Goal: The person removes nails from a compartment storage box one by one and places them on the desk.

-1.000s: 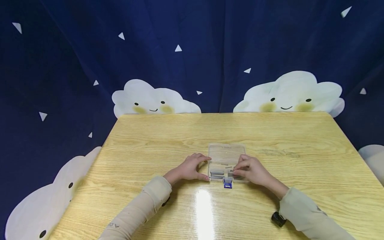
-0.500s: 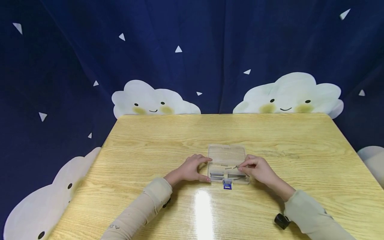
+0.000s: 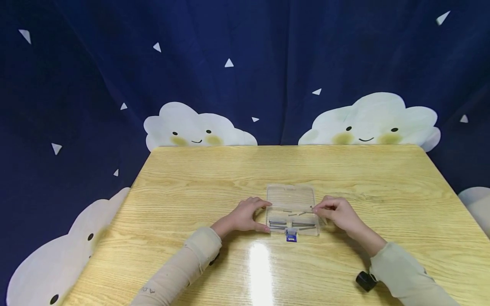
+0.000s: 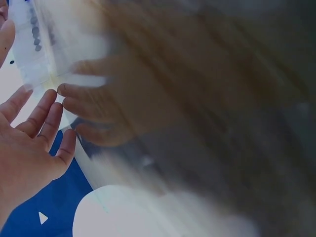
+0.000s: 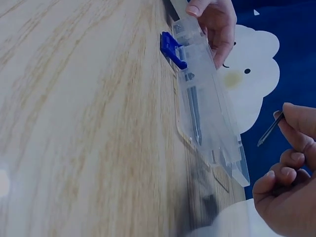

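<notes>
A clear plastic box (image 3: pixel 290 196) lies on the table with its lid laid back and a blue latch (image 3: pixel 291 236) at the front. Long metal nails (image 3: pixel 303 223) fill its two front compartments, and several short ones (image 3: pixel 292 215) sit in the rear section. My left hand (image 3: pixel 245 214) rests at the box's left end, thumb at the front corner, fingers extended toward the hinge. Just off the right side, my right hand (image 3: pixel 338 212) pinches a small dark nail (image 5: pixel 270 129) between thumb and index finger, its pointed end down in the right wrist view.
The box stands on a light wooden table (image 3: pixel 214 170). Behind it hangs a dark blue curtain (image 3: pixel 268 63) printed with clouds and triangles. A black wrist camera (image 3: pixel 366 281) sits below the right sleeve. In the right wrist view, a thin dark strip (image 5: pixel 220 178) shows beside the box.
My right hand has drawn up and to the right, from over the right compartment to beyond the box's right edge, the small nail in its fingertips. The left hand stays put.
</notes>
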### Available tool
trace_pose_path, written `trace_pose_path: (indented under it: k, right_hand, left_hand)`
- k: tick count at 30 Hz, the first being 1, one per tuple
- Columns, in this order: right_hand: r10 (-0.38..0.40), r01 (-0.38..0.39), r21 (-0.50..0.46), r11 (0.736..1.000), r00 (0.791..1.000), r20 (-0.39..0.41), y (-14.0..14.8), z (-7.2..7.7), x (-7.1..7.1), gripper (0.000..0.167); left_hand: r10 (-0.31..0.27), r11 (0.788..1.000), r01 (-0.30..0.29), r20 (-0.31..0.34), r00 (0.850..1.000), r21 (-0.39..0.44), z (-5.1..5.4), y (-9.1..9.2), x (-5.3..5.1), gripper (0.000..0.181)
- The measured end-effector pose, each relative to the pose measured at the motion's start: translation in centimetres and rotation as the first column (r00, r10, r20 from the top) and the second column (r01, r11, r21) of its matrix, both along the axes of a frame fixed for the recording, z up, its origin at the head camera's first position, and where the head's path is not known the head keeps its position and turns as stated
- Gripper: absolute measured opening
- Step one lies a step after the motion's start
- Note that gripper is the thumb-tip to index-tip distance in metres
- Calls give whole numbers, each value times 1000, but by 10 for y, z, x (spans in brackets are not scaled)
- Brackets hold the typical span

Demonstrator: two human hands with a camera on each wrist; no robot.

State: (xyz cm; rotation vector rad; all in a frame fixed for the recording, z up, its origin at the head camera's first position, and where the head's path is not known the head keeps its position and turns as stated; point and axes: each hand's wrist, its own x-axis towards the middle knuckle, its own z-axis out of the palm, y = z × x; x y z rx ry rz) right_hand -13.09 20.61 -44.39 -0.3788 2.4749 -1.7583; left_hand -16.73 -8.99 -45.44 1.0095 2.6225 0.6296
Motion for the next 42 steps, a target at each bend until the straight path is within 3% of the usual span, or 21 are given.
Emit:
trace_pose_path:
  k: [13,26,42]
  right_hand:
    - [-103,99,66,993,993,65,15,0,-5,20]
    - [-185,161,174,972,974,128,31,-3,-14,28]
    - [-265,230,201,952,950,167,41,-13,-27,35]
  left_hand:
    - [9,1000,-10,2,1000,24,-4,-1,0,73]
    - [4,999,-4,2,1000,49,-1,-1,1,71]
    - [5,999,-6,16,1000,39,0,-1,0,72]
